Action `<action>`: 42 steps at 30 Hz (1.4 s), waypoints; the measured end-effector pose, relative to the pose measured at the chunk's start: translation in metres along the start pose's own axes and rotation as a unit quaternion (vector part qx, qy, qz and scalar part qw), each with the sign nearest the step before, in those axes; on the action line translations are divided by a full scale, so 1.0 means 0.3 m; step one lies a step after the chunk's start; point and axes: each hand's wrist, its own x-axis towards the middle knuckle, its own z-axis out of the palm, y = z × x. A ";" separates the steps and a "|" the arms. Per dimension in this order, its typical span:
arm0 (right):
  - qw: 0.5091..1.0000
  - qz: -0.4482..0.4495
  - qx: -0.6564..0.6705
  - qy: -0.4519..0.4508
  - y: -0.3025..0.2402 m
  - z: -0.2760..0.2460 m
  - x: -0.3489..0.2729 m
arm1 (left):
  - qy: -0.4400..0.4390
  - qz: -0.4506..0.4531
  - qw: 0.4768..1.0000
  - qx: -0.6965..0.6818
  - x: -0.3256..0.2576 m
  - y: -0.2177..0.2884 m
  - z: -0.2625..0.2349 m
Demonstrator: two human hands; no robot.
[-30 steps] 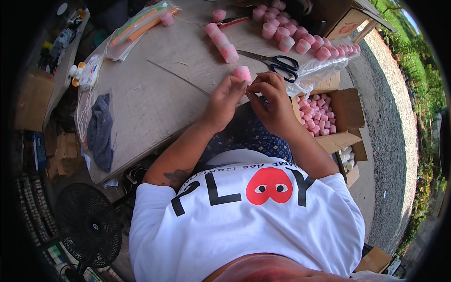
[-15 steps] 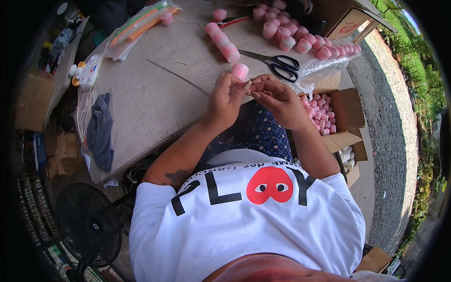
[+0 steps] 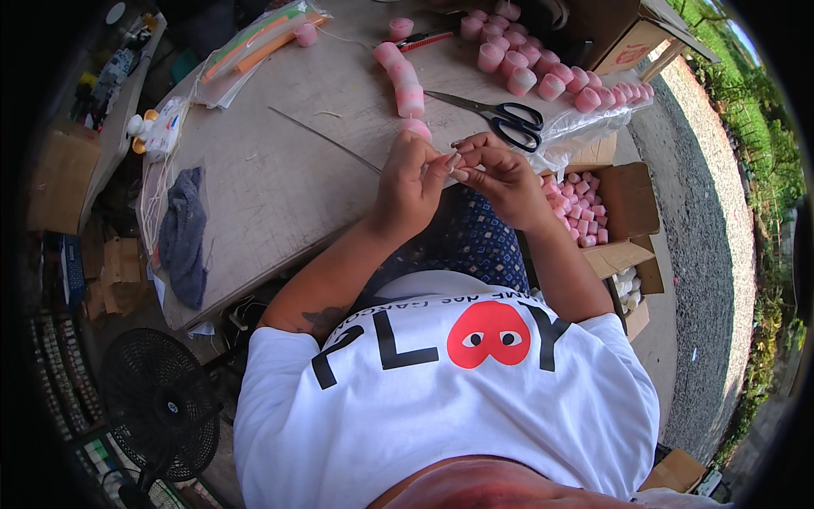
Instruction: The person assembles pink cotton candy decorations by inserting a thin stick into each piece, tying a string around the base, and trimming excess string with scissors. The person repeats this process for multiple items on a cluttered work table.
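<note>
Close together at the table's near edge, my left hand (image 3: 413, 180) and my right hand (image 3: 502, 185) pinch with their fingertips almost meeting. What they hold is too small to make out. Just beyond my left hand is a pink cylinder-shaped piece (image 3: 415, 128), partly hidden by it. A line of similar pink pieces (image 3: 409, 99) runs away from there across the table. A long thin metal rod (image 3: 322, 139) lies on the tabletop, its near end reaching my left hand. Scissors with dark blue handles (image 3: 515, 125) rest beyond my right hand, blades pointing left.
Several pink pieces (image 3: 513, 61) stand at the table's far right, beside clear plastic (image 3: 577, 131). A cardboard box (image 3: 632, 199) of pink pieces sits right of my knees. A red utility knife (image 3: 426, 39), a grey cloth (image 3: 182, 237) and a black fan (image 3: 161, 403) are also around.
The nearest pink piece has shifted left and now sits partly behind my left hand. The line of pieces has bent slightly. My hands stay pinched together in nearly the same place.
</note>
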 end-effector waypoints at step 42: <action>0.983 0.089 -0.100 0.124 -0.003 0.060 -0.021 | -0.040 -0.089 0.990 -0.101 -0.022 -0.070 -0.029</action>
